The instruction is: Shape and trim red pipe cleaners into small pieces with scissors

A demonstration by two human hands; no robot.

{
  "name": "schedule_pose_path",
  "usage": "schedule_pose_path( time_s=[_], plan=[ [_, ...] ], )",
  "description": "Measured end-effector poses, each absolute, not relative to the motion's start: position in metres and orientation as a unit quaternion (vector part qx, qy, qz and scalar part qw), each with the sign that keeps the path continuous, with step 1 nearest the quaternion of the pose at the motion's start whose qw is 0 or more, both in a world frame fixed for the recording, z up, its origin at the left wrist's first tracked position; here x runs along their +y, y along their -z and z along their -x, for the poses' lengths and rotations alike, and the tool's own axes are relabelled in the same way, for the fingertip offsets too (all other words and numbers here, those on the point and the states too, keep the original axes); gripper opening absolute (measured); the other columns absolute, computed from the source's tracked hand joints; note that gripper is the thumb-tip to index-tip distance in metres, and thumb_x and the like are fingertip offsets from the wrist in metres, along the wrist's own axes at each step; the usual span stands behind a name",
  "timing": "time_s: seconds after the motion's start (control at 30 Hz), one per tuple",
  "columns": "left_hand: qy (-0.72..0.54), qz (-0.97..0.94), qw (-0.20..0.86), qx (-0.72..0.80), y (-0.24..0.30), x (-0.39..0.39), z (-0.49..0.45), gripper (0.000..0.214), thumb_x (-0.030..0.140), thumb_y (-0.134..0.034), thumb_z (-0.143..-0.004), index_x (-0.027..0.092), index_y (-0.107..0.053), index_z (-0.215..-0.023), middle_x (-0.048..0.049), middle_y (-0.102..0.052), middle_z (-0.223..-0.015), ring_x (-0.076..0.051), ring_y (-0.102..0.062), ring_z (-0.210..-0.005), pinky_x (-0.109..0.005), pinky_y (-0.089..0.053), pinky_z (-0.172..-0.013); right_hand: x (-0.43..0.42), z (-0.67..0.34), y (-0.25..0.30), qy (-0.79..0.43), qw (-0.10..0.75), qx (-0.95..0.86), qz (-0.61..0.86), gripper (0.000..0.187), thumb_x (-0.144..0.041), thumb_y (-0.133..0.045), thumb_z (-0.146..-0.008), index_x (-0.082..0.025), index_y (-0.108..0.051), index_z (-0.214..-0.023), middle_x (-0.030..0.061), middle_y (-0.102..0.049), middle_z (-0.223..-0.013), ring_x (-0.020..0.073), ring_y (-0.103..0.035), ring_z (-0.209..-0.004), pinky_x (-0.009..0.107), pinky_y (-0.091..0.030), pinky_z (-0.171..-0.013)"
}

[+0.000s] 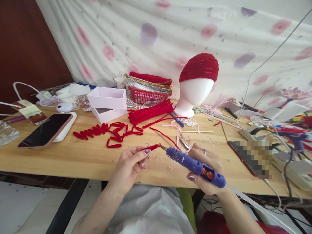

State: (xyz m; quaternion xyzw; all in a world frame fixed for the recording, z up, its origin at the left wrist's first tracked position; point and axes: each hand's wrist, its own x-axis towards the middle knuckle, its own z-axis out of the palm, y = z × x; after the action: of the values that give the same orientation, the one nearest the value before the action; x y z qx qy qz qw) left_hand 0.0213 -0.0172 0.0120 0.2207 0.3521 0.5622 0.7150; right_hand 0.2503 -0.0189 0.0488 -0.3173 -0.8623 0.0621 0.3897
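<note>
My left hand pinches a short piece of red pipe cleaner between thumb and fingers, its tip pointing right. Wrapped in my right hand is a blue glue gun, a clear glue stick running out of its back end. The gun's nozzle meets the tip of the red piece. Beyond my left hand lie several bent red pipe cleaner loops, and behind them a bundle of straight red pipe cleaners. A pair of tweezers lies partly hidden behind my right hand.
A white foam head with a red cap stands at the back. White boxes and a red basket sit left of it. A phone leans at left. Tools, cables and a power strip crowd the right.
</note>
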Motion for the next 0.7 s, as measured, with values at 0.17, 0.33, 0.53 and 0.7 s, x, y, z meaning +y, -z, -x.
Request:
schedule_pose_path(
  time_s=[0.17, 0.33, 0.53, 0.7],
  plan=[
    [-0.548, -0.175, 0.757, 0.31, -0.008, -0.017, -0.022, 0.019, 0.018, -0.088, -0.054, 0.012, -0.072, -0.064, 0.0026, -0.058, -0.054, -0.002, -0.045, -0.044, -0.014, -0.037, -0.042, -0.017, -0.252, -0.046, -0.068, 0.393, -0.863, 0.31, 0.027, -0.047, -0.057, -0.088, -0.023, -0.052, -0.076, -0.0004, -0.049, -0.058, 0.0186, -0.046, -0.054, 0.03, -0.032, -0.05],
    [-0.543, -0.159, 0.772, 0.288, -0.006, -0.015, -0.018, 0.019, 0.018, -0.089, -0.055, 0.012, -0.073, -0.064, 0.0014, -0.061, -0.055, -0.002, -0.046, -0.043, -0.014, -0.039, -0.042, -0.016, -0.258, -0.046, -0.038, 0.394, -0.852, 0.344, 0.025, -0.043, -0.061, -0.086, -0.022, -0.053, -0.076, 0.0001, -0.049, -0.061, 0.0186, -0.046, -0.055, 0.031, -0.033, -0.052],
    [-0.552, -0.173, 0.765, 0.283, -0.007, -0.015, -0.018, 0.02, 0.017, -0.091, -0.054, 0.014, -0.075, -0.064, 0.002, -0.062, -0.055, -0.002, -0.046, -0.044, -0.013, -0.038, -0.041, -0.018, -0.262, -0.053, -0.091, 0.363, -0.814, 0.444, 0.035, -0.047, -0.059, -0.089, -0.021, -0.051, -0.068, -0.0018, -0.047, -0.058, 0.0158, -0.046, -0.052, 0.029, -0.034, -0.052],
    [-0.558, -0.202, 0.747, 0.3, -0.01, -0.016, -0.021, 0.022, 0.02, -0.092, -0.053, 0.014, -0.076, -0.067, 0.0023, -0.06, -0.053, -0.003, -0.047, -0.045, -0.013, -0.041, -0.043, -0.021, -0.263, -0.046, -0.177, 0.363, -0.802, 0.439, 0.04, -0.054, -0.056, -0.09, -0.019, -0.057, -0.07, 0.0019, -0.057, -0.063, 0.0172, -0.051, -0.057, 0.03, -0.035, -0.053]
  ],
)
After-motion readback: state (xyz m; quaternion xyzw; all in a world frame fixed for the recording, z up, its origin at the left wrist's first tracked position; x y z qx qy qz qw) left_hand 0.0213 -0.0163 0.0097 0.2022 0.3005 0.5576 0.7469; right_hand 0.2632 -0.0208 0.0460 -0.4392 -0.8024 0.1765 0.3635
